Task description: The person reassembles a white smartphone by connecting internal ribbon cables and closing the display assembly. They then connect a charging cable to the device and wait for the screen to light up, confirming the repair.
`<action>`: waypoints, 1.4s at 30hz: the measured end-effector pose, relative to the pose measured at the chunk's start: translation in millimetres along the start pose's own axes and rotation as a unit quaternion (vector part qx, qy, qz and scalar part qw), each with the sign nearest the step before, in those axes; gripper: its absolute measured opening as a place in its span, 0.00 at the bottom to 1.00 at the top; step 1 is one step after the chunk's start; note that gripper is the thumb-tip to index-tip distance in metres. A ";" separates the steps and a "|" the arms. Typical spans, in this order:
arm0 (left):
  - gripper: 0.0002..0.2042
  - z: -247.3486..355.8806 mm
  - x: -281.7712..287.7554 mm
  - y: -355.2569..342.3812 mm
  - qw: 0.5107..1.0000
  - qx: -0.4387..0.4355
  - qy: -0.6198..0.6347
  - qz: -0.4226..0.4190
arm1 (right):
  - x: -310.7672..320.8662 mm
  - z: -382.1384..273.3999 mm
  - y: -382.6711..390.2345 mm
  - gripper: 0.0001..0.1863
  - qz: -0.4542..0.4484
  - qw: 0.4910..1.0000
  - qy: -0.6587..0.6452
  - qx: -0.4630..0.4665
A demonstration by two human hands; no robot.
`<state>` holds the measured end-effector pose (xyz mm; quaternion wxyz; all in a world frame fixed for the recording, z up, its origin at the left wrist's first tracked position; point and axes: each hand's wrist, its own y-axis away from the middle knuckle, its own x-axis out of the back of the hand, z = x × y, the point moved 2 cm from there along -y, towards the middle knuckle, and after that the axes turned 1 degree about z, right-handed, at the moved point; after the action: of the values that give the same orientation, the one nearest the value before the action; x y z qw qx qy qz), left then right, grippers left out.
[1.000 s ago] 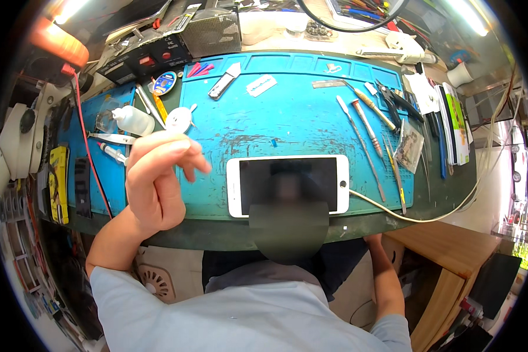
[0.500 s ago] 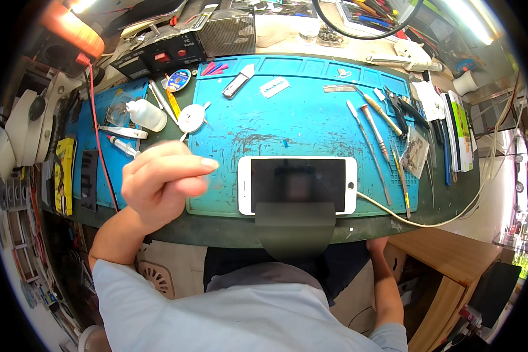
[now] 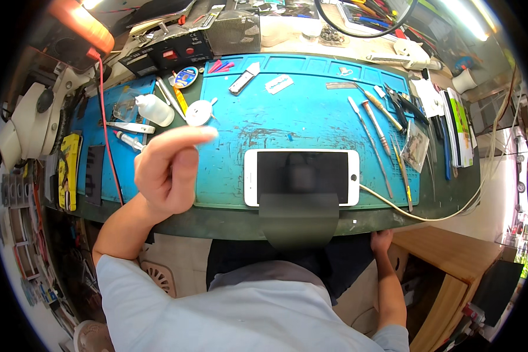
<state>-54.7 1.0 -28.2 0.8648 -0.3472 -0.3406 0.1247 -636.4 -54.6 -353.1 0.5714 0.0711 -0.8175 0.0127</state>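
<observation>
the left hand (image 3: 167, 170), empty, is raised above the mat (image 3: 226, 182), left of the phone (image 3: 302, 170), index finger extended and the others curled. the phone lies screen-up near the mat's front edge. the right hand (image 3: 382, 239) is beside the bench (image 3: 229, 224); its grip cannot be told.

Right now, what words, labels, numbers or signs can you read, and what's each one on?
Black box with red switches: small white print; I won't copy it.
Blue round label: too small to read.
Yellow package: dark markings, too blurred to read.
White phone: no text visible.
</observation>
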 end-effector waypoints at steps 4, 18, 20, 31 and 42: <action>0.20 -11.2 3.5 -4.2 0.981 -0.072 -0.175 0.040 | 0.9 -3.3 -0.8 0.21 0.021 1.000 0.004 0.008; 0.13 0.8 11.9 -11.2 0.984 -0.161 -0.058 -0.046 | 115.1 -275.4 42.5 0.08 -0.025 0.773 -0.154 0.615; 0.12 3.7 6.3 -10.6 0.981 -0.178 -0.049 -0.058 | 182.1 -324.0 33.2 0.10 0.047 0.740 -0.197 0.641; 0.14 10.3 -8.4 -21.7 0.954 -0.263 -0.014 -0.141 | 293.0 -426.2 -160.0 0.12 -0.004 0.946 -0.044 0.321; 0.16 -12.2 -16.1 -16.4 0.982 -0.067 -0.142 -0.106 | 257.5 -403.2 -179.2 0.12 -0.095 0.953 0.099 0.270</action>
<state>-58.7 -24.5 -31.4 0.7907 -0.3457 -0.5020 0.0573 -323.8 -217.0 16.9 0.6078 0.2985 -0.7122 0.1849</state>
